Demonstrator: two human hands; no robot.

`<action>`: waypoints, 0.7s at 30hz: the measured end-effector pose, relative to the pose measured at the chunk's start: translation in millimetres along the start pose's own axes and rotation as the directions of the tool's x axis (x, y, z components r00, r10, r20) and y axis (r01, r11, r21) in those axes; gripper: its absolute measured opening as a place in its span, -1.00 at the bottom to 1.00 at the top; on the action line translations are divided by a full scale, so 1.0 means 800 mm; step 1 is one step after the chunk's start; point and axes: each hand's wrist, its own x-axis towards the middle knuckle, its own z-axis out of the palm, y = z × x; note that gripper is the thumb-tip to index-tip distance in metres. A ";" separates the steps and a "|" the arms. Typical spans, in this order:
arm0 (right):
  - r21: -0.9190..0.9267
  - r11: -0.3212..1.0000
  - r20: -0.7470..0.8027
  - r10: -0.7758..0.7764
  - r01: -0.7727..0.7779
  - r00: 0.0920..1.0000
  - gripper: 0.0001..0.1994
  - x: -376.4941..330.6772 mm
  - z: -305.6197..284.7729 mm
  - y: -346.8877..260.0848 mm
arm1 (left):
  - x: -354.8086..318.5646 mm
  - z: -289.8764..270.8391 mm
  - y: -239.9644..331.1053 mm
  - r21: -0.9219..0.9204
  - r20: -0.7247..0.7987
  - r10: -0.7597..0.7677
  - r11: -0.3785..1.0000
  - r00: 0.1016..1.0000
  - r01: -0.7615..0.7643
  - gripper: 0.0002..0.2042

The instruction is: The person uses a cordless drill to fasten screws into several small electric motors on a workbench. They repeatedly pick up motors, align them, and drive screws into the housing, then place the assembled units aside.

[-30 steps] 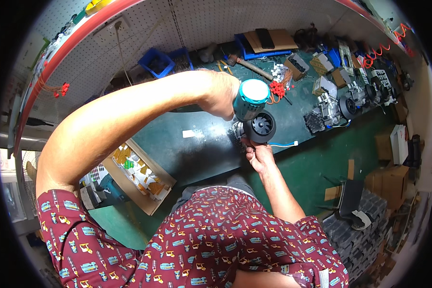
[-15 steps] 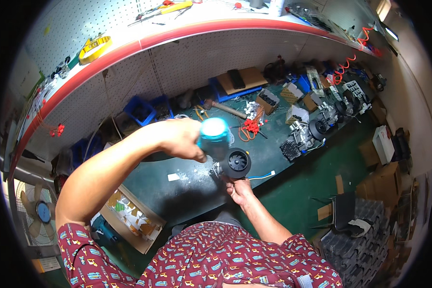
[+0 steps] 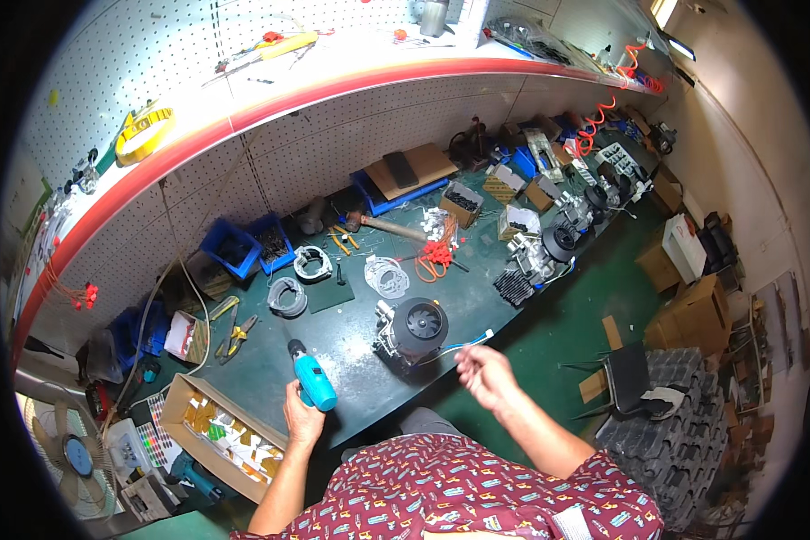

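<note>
My left hand is closed round the handle of a teal cordless drill, its dark chuck pointing away from me over the bench. To the right stands a motor unit with a round black fan on top and a silver metal body on its left side. A blue and white cable runs from the unit to a white connector past the bench edge. Beside that connector my right hand is in the air, fingers loosely curled and somewhat apart, with nothing visible in them.
Metal rings, flat gaskets and pliers lie on the green bench. Behind them are a hammer, red-capped wires and blue bins. More motor units line the right. A cardboard box stands left.
My left hand has brought the drill off the motor unit, down to the left. My right hand has left the unit and moved right. The whole view has shifted.
</note>
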 end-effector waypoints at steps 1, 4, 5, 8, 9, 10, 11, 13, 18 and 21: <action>0.125 0.992 0.020 -0.018 0.016 1.000 -0.85 0.007 0.000 -0.028 | -0.004 0.020 -0.022 0.018 -0.048 -0.036 0.999 0.998 0.037 -0.42; 0.207 0.966 0.016 -0.160 0.154 0.987 -0.86 0.068 0.007 -0.117 | -0.002 0.064 -0.070 0.093 -0.102 -0.149 0.983 0.984 0.159 -0.32; 0.272 0.946 0.038 -0.192 0.174 0.981 -0.87 0.105 0.012 -0.149 | 0.001 0.074 -0.083 0.122 -0.109 -0.189 0.972 0.976 0.202 -0.29; 0.120 0.937 0.124 -0.342 0.328 0.931 -0.74 0.221 0.016 -0.270 | 0.013 0.100 -0.099 0.223 -0.096 -0.279 0.930 0.956 0.294 -0.27; 0.044 0.929 0.058 -0.369 0.367 0.928 -0.52 0.246 0.039 -0.302 | 0.014 0.105 -0.102 0.264 -0.116 -0.292 0.913 0.950 0.312 -0.26; -0.116 0.928 0.069 -0.348 0.354 0.935 -0.30 0.264 0.044 -0.330 | 0.019 0.108 -0.099 0.267 -0.111 -0.351 0.891 0.930 0.368 -0.27; -0.281 0.909 -0.087 -0.344 0.308 0.935 -0.29 0.291 0.036 -0.352 | 0.023 0.114 -0.098 0.283 -0.114 -0.369 0.878 0.922 0.386 -0.27; -0.606 0.664 0.071 -0.504 0.439 0.861 -0.34 0.309 0.030 -0.360 | 0.029 0.117 -0.098 0.311 -0.153 -0.421 0.838 0.894 0.448 -0.27; -0.419 0.750 0.069 -0.536 0.512 0.842 -0.50 0.295 -0.013 -0.292 | 0.031 0.130 -0.112 0.370 -0.333 -0.361 0.800 0.871 0.473 -0.36; -0.347 0.802 0.100 -0.484 0.487 0.869 -0.53 0.255 -0.024 -0.256 | 0.035 0.143 -0.132 0.191 -0.350 -0.423 0.842 0.836 0.505 -0.53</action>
